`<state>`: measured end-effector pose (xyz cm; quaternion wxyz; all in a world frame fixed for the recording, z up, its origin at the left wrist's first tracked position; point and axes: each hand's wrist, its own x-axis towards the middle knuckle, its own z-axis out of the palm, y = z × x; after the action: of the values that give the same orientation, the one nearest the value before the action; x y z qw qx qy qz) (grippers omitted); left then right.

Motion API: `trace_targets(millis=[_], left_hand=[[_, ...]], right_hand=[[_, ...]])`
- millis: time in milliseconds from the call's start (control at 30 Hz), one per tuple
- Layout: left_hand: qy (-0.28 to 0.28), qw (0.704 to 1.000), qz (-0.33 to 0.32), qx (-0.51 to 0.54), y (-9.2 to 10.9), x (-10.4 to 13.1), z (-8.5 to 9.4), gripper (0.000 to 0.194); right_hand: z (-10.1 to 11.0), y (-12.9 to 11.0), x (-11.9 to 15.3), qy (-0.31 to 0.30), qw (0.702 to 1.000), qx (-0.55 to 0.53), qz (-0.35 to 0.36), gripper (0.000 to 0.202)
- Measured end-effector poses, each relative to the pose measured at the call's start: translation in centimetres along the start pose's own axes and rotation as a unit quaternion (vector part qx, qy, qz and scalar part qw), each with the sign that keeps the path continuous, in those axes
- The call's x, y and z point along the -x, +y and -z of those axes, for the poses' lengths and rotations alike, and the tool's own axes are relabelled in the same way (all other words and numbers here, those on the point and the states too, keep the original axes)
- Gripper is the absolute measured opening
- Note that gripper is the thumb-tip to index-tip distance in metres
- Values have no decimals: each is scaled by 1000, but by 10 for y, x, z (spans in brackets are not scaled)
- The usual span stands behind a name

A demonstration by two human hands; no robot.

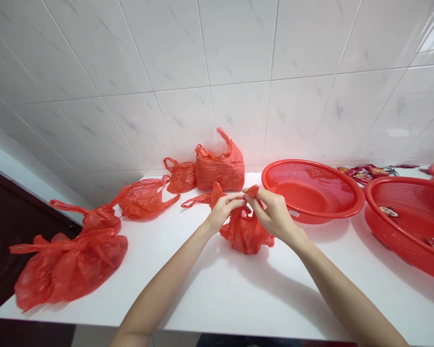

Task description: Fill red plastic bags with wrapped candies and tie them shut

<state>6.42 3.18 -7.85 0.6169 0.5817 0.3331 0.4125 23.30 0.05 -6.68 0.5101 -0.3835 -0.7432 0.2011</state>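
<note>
On the white bench (188,299), red bags (75,272) lie to my left. Straight ahead is my small bag (248,238); whether it touches down, I can't tell. My left fingers (234,197) and right fingers (259,209) pinch its handles above it. Farther, a red basket (311,214) stands at right, and a bulky bag (220,173) sits by the tiled wall (238,115).

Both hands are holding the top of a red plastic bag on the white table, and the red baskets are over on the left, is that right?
Not quite: in the head view, the red baskets are over on the right. The left hand and right hand do hold the top of a red plastic bag on the white table.
</note>
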Motion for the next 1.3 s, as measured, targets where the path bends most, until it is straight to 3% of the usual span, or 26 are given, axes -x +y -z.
trace_targets(millis=[133, 233, 433, 567, 700, 900, 1067, 1200, 1300], left_hand=[[43, 994, 72, 72, 5, 3, -1, 32], [70, 987, 81, 123, 9, 5, -2, 30], [107, 981, 70, 147, 12, 7, 4, 22], [191, 978, 19, 84, 5, 5, 22, 30], [267, 962, 4, 52, -9, 3, 48, 38], [313, 949, 1, 32, -25, 9, 68, 50], [287, 957, -53, 13, -15, 20, 52, 51], [152, 974, -145, -87, 4, 37, 32, 42], [95, 959, -205, -171, 9, 54, 25, 32]], right_hand=[[-4, 5, 1, -13, 995, -97, -19, 22], [-4, 6, 3, -40, 985, -165, -23, 23], [-1, 8, 13, -91, 986, -136, 23, 23], [2, 15, 25, -78, 992, -78, 64, 24], [6, 21, 43, -108, 989, -64, 80, 23], [5, 25, 64, -158, 980, -124, 6, 26], [-4, 17, 52, -116, 968, -206, -80, 33], [-20, 11, 33, -178, 944, -262, -89, 36], [-32, 8, 21, -177, 933, -299, -91, 37]])
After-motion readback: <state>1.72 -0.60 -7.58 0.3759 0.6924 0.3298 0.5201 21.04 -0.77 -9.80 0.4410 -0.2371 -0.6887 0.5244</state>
